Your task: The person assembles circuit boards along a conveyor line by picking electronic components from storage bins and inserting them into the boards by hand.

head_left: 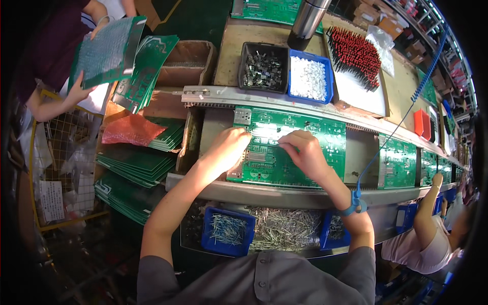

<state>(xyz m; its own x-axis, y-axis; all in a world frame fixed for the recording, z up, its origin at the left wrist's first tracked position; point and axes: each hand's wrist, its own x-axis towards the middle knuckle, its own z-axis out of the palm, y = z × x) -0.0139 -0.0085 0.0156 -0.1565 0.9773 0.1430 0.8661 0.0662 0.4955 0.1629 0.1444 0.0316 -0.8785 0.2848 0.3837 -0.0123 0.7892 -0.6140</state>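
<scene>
A large green circuit board (315,137) lies flat on the rail conveyor in front of me. My left hand (230,146) is closed at the board's left side, its fingertips bent down onto the surface; whatever they pinch is hidden. Over the middle of the board, my right hand (305,151) pinches thumb and forefinger together. A tiny pale speck shows at those fingertips, too small to name. A blue wrist strap (354,202) with a coiled cord circles my right wrist. Beyond the board stand a black bin of dark metal parts (263,67) and a blue bin of white parts (308,77).
Below the front rail (244,192) sit a blue bin of leaded components (227,231) and a heap of loose ones (284,229). Stacked green boards (134,165) fill the left. A co-worker there holds a bubble-wrapped board (104,53). More boards (396,160) line the conveyor rightward, near another person.
</scene>
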